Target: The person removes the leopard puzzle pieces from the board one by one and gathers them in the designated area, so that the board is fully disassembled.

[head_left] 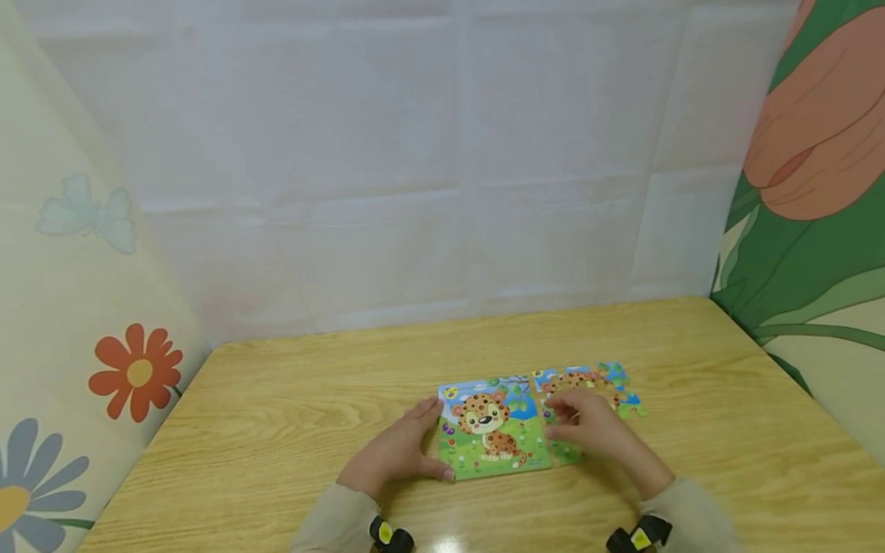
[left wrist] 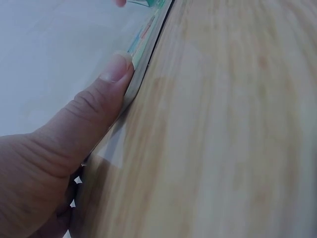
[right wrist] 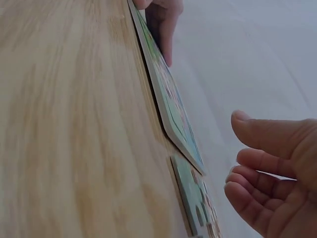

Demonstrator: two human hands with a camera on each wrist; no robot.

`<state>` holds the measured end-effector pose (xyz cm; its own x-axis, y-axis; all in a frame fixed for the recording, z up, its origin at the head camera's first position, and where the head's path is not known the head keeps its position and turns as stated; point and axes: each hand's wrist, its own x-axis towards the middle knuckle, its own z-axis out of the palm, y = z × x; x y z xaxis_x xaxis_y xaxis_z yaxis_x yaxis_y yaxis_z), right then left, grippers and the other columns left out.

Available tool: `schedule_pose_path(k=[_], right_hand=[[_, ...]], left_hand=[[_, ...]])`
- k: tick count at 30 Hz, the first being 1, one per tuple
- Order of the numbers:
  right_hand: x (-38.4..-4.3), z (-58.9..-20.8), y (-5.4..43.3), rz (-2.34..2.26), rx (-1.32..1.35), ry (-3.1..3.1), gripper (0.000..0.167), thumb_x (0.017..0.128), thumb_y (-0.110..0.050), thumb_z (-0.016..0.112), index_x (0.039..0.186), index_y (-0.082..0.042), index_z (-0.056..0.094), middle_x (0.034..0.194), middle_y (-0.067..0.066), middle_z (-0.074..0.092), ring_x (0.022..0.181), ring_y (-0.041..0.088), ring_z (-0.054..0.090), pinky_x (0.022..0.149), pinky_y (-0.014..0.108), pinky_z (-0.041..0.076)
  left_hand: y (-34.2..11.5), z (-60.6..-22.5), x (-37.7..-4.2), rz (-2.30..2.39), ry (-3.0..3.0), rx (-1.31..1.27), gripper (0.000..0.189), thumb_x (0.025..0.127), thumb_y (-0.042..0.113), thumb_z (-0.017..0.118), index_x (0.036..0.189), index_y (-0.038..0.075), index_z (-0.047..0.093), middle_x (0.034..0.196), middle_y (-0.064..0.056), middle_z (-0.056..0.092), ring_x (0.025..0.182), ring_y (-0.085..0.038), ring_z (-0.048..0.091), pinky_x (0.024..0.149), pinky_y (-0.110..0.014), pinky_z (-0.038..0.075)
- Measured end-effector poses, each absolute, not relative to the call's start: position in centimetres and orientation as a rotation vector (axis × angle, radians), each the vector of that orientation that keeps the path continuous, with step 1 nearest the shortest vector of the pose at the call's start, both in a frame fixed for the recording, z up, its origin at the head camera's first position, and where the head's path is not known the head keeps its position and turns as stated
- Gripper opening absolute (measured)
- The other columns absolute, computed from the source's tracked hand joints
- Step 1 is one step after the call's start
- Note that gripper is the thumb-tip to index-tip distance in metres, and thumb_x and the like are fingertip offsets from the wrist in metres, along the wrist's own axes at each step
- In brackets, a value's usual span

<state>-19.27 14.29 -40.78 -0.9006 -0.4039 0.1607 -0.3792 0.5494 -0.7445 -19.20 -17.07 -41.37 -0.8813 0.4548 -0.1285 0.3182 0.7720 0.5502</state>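
Note:
A square leopard picture board (head_left: pixel 487 430) lies flat on the table. My left hand (head_left: pixel 401 453) holds it by its left side, thumb at the near corner and fingertips by the far part of that edge. In the left wrist view, the thumb (left wrist: pixel 101 94) presses on the board's rim. Just right of the board are jigsaw puzzle pieces (head_left: pixel 622 376) with leopard spots, blue and green, partly covered by my right hand (head_left: pixel 588 422). That hand hovers over them with loosely bent fingers and nothing between thumb and fingertips, as the right wrist view shows.
The wooden table (head_left: pixel 290 430) runs up to a white cloth backdrop (head_left: pixel 387 169). Flower-painted panels stand at both sides, the left panel (head_left: pixel 62 292) with red and blue-grey blossoms. A black band (head_left: pixel 390 534) sits on each wrist.

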Motion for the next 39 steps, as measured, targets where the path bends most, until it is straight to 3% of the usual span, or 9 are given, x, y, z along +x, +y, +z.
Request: schedule_pose_path(k=[19, 26, 39], right_hand=[[-19.4, -40.8, 11.1, -1.041, -0.803, 2.618, 0.063, 0.073, -0.031, 0.077, 0.123, 0.002, 0.056, 0.087, 0.001, 0.044, 0.078, 0.014, 0.039, 0.063, 0.023, 0.037], [-19.5, -40.7, 10.6, -0.966, -0.717, 2.635, 0.057, 0.07, -0.026, 0.079, 0.117, 0.0, 0.06, 0.102, 0.002, 0.05, 0.092, 0.016, 0.049, 0.081, 0.037, 0.047], [-20.3, -40.3, 9.2, -0.917, -0.636, 2.682, 0.045, 0.059, -0.011, 0.084, 0.097, 0.001, 0.063, 0.094, 0.004, 0.057, 0.086, 0.018, 0.051, 0.08, 0.038, 0.05]], left_hand=[[-17.0, -41.5, -19.3, 0.756, 2.722, 0.612, 0.112, 0.06, 0.047, 0.081, 0.144, -0.001, 0.026, 0.153, -0.016, 0.019, 0.139, -0.037, 0.017, 0.112, -0.051, 0.021], [-16.9, -41.3, -19.3, 0.757, 2.717, 0.604, 0.11, 0.061, 0.047, 0.081, 0.144, -0.001, 0.026, 0.153, -0.016, 0.019, 0.139, -0.037, 0.017, 0.112, -0.051, 0.021], [-17.0, -41.4, -19.3, 0.754, 2.727, 0.607, 0.111, 0.06, 0.048, 0.08, 0.144, -0.001, 0.026, 0.152, -0.017, 0.02, 0.139, -0.038, 0.018, 0.112, -0.051, 0.021]])
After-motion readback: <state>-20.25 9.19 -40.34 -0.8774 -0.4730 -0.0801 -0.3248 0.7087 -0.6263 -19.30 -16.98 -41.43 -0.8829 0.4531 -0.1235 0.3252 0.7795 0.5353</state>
